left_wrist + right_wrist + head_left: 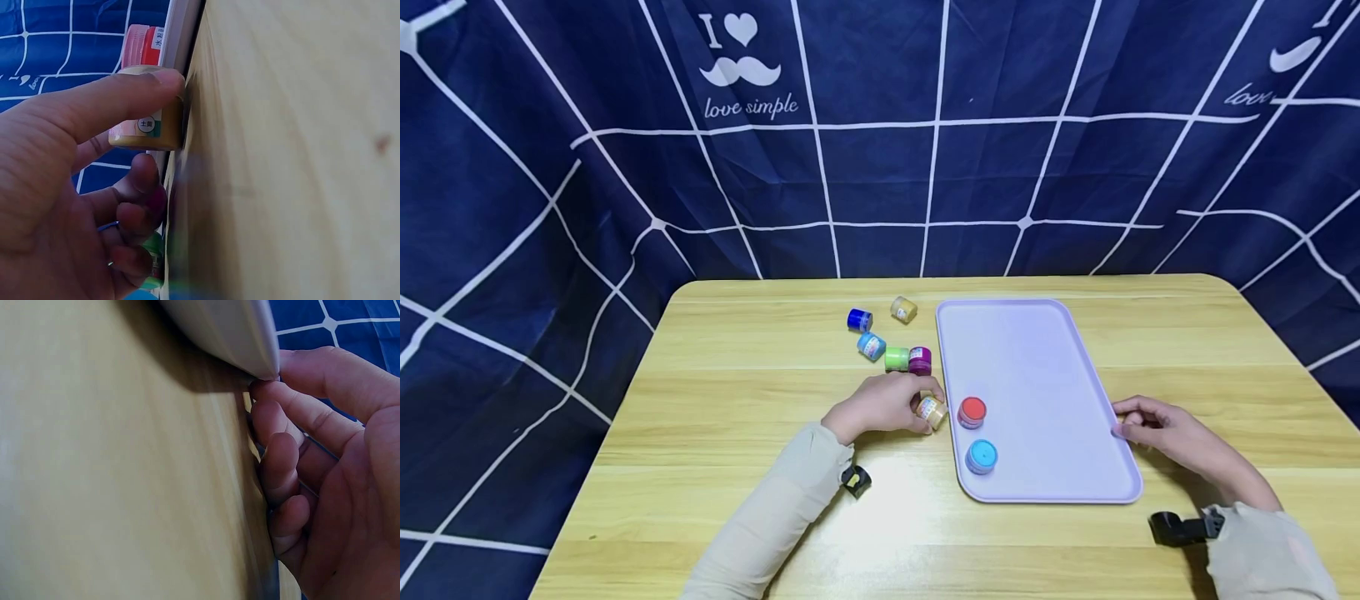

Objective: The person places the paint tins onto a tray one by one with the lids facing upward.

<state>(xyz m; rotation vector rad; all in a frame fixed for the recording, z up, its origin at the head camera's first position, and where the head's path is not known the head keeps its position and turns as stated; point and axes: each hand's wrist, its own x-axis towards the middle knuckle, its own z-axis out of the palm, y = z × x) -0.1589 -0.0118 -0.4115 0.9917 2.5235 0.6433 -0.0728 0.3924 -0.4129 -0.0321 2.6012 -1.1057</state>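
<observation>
On the left of the pale, wood-grained worktop (pixel 647 467), a dark-blue jar (pixel 858 320) and a light-blue jar (pixel 871 346) lie tipped over, small squat plastic cylinders. The left hand (pixel 886 402), its wrist in a creased beige sleeve (pixel 782 508), has thumb and fingers gripping a tilted, labelled ochre jar (pixel 933 412) just beside the tray's left rim. Green (pixel 897 359) and purple jars (pixel 920 361) sit just beyond. A smooth lilac tray (pixel 1045 392), rectangular with rounded corners, bears upright red (pixel 972 412) and sky-blue jars (pixel 981 457). The right hand (pixel 1172 433) pinches its raised right rim.
</observation>
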